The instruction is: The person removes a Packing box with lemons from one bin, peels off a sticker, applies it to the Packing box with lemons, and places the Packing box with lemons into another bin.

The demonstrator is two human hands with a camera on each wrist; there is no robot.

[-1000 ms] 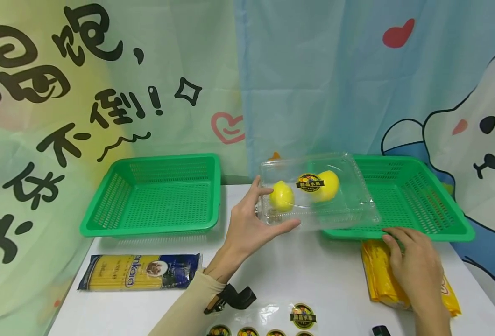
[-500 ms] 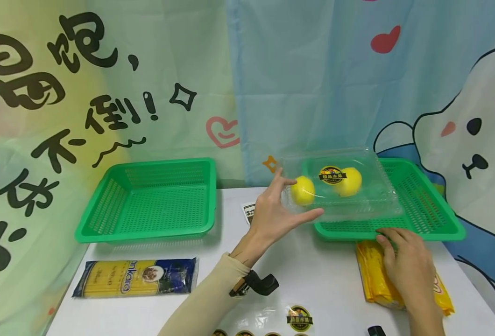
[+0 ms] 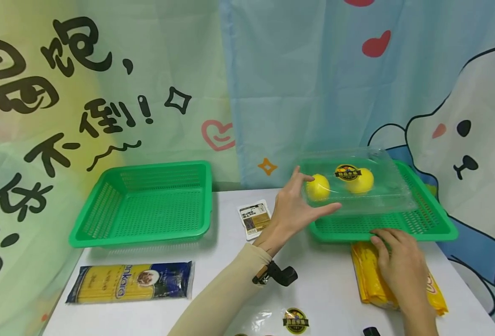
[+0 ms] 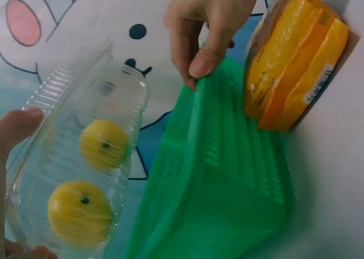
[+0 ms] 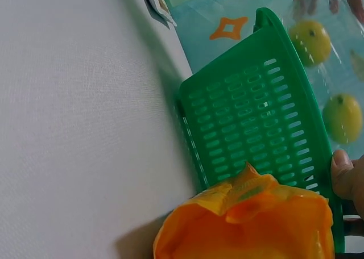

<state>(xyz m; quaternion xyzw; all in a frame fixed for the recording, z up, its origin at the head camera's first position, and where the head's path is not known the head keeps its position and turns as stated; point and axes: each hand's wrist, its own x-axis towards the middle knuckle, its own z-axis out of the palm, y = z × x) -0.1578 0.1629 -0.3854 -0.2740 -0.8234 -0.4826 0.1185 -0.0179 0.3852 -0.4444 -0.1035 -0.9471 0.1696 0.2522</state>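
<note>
My left hand [image 3: 294, 205] grips a clear plastic clamshell box [image 3: 386, 200] by its left end, thumb at the near side and fingers at the far side. Inside lie two round yellow fruits [image 3: 318, 187], which look like lemons. A black and gold sticker [image 3: 348, 172] is on the lid. The box hangs tilted above the right green basket [image 3: 340, 237], apart from it in the left wrist view. My right hand [image 3: 400, 261] pinches that basket's near rim; its thumb shows on the rim in the right wrist view. Under this hand lies a yellow packet [image 3: 369, 280].
Another green basket [image 3: 203, 224] stands at the back left. In front of it lies a pasta packet [image 3: 130, 282]. A small brown-and-white packet [image 3: 254, 218] sits between the baskets. A sheet of round stickers [image 3: 295, 321] and a black object [image 3: 371, 331] are at the front edge.
My left hand has carried the clamshell box rightward, farther over the right basket. The small brown-and-white packet has come into sight behind the arm. My right hand stays on the rim.
</note>
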